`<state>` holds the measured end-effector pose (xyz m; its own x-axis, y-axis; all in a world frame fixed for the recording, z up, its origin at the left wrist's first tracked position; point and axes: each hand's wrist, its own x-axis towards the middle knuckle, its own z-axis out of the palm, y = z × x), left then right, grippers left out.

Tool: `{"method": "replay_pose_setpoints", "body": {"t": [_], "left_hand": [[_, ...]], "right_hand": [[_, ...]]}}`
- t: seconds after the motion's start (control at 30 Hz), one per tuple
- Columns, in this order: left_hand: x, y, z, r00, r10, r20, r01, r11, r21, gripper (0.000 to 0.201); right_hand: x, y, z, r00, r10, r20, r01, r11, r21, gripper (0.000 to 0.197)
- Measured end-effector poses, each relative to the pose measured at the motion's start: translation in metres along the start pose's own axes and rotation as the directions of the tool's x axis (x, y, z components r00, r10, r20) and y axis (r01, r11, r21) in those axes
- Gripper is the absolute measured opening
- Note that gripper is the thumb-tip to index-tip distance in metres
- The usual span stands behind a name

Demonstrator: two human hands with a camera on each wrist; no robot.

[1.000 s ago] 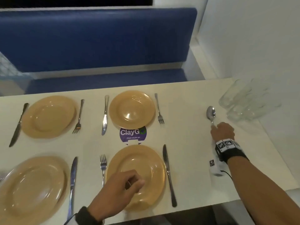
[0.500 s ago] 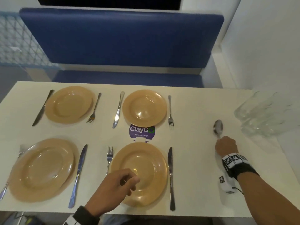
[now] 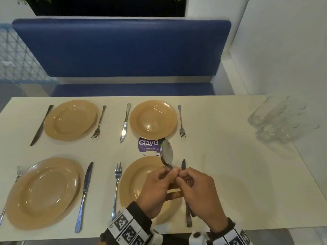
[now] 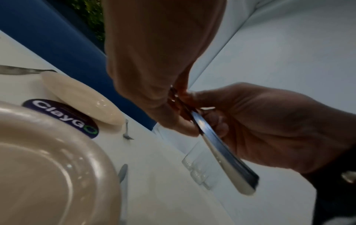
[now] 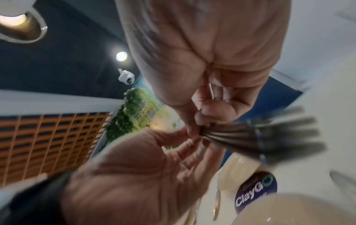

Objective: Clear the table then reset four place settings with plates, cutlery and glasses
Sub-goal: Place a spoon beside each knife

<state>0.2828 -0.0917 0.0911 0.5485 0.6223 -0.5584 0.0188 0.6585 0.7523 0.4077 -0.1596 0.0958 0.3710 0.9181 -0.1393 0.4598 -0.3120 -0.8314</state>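
Above the near right tan plate [image 3: 134,183] both hands meet on a metal spoon [image 3: 167,154], its bowl pointing away from me. My left hand [image 3: 169,174] pinches the neck and my right hand [image 3: 185,177] pinches it just behind. In the left wrist view the spoon handle [image 4: 221,149] looks layered, as if more than one spoon is stacked; how many I cannot tell. The right wrist view shows the spoon end [image 5: 260,137] blurred. Three more tan plates [image 3: 42,191] [image 3: 70,120] [image 3: 153,119] lie on the table, each with a knife and fork.
Several clear glasses [image 3: 281,121] are grouped at the far right of the cream table [image 3: 230,174], against the white wall. A purple round sticker [image 3: 148,145] sits between the two right plates. A blue bench [image 3: 122,48] runs behind the table.
My right hand has lifted the spoon off the table's right side and carried it left over the near right plate. My left hand has risen from that plate and taken hold too.
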Motion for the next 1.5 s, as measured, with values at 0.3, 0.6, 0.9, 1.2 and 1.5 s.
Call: {"method": "replay_pose_setpoints", "body": {"t": [0.3,0.6,0.9,1.2,1.5], "left_hand": [[-0.005,-0.005,-0.026,0.989,0.064,0.132,-0.077,0.993,0.091,0.027],[-0.005,-0.001,-0.050,0.981,0.117,-0.152,-0.099,0.988,0.120,0.026],[-0.037,0.001,-0.099,0.947,0.186,-0.261,-0.117,0.959,0.257,0.031],[-0.047,0.000,-0.104,0.934,0.217,-0.285,-0.143,0.955,0.259,0.022],[-0.043,-0.001,-0.101,0.938,0.215,-0.272,-0.142,0.954,0.266,0.023]], "right_hand": [[-0.011,-0.006,-0.008,0.980,0.153,0.124,-0.180,0.951,0.250,0.004],[-0.007,0.070,-0.023,0.946,0.291,-0.143,-0.299,0.954,-0.032,0.013],[-0.011,0.150,0.010,0.890,0.449,-0.084,-0.457,0.879,-0.134,0.013],[0.001,0.141,0.029,0.855,0.481,-0.192,-0.511,0.846,-0.153,0.017],[0.005,0.131,0.032,0.872,0.453,-0.184,-0.484,0.853,-0.193,0.023]]}}
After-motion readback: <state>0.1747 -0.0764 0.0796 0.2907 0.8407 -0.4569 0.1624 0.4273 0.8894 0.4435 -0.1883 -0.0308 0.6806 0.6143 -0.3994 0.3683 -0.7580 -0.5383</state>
